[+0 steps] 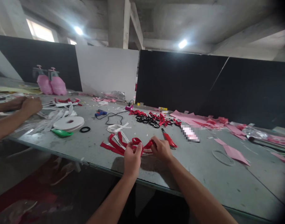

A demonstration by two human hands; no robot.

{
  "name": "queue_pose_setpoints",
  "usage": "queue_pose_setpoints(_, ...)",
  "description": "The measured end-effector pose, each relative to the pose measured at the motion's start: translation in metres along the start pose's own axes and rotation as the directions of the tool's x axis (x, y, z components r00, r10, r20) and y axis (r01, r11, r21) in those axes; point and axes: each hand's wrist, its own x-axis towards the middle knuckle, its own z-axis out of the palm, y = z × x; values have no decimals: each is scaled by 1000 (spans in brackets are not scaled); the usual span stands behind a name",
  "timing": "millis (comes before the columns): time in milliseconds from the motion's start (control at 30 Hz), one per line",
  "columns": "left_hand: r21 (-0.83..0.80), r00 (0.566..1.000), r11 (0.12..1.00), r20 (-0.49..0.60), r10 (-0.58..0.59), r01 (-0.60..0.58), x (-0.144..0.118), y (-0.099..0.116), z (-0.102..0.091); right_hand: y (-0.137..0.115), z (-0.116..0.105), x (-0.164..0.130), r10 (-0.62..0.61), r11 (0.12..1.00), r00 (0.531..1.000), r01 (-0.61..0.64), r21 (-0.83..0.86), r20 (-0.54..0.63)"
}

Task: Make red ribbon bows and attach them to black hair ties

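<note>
At the lower centre of the frame the left hand and right hand both pinch a looped red ribbon just above the counter, a light, limp strip probably best gripped at its folds

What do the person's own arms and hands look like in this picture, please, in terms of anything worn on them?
Both forearms are bare as far as the frame shows: no sleeves in view. The left hand and the right hand wear no gloves, and no watch, bracelet or ring can be made out. Nothing marks either wrist. The arms at the far left edge are a co-worker's, also bare.
</note>
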Motion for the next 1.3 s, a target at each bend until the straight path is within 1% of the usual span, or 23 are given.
queue_pose_setpoints(67,-26,1000,1000,0,-1,1,0,0,-1,0,0,0,7,1000,1000,-7,-2,7)
queue_pose_setpoints(167,-83,999,996,34,-13,16,0,0,-2,0,0,0,17,1000,1000,-17,-6,17)
queue_pose_setpoints(333,-185,990,981,136,-39,64,-2,4,-5,-2,2,-1,20,1000,999,-20,-7,38)
queue_pose_setpoints(467,-242,969,961,236,-76,134,-4,8,-8,-4,5,-1,-8,1000,999,8,-2,50)
queue_pose_setpoints(633,-224,925,953,364,-111,203,-7,9,-9,-2,1,-1,-30,1000,999,30,8,29)
queue_pose_setpoints(800,-129,879,971,462,-119,199,-8,9,-7,-1,-5,-3,-66,998,998,66,11,-4)
queue_pose_setpoints(933,-89,864,979,491,-116,182,-8,10,-7,-1,-8,-4,-62,998,996,61,-21,-58)
queue_pose_setpoints(1067,-166,841,960,531,-105,225,-11,11,-9,-1,-9,-5,-101,995,993,100,-30,-52)
queue_pose_setpoints(1167,-195,832,957,549,-77,217,-14,11,-11,-2,-7,-5,-129,991,991,128,-25,-34)
queue_pose_setpoints(1233,-208,849,957,525,-64,200,-15,12,-11,-1,-5,-4,-122,992,992,121,-27,-39)
queue_pose_setpoints(1300,-220,885,961,462,-47,165,-15,12,-11,0,-4,-3,-96,995,993,94,-37,-65)
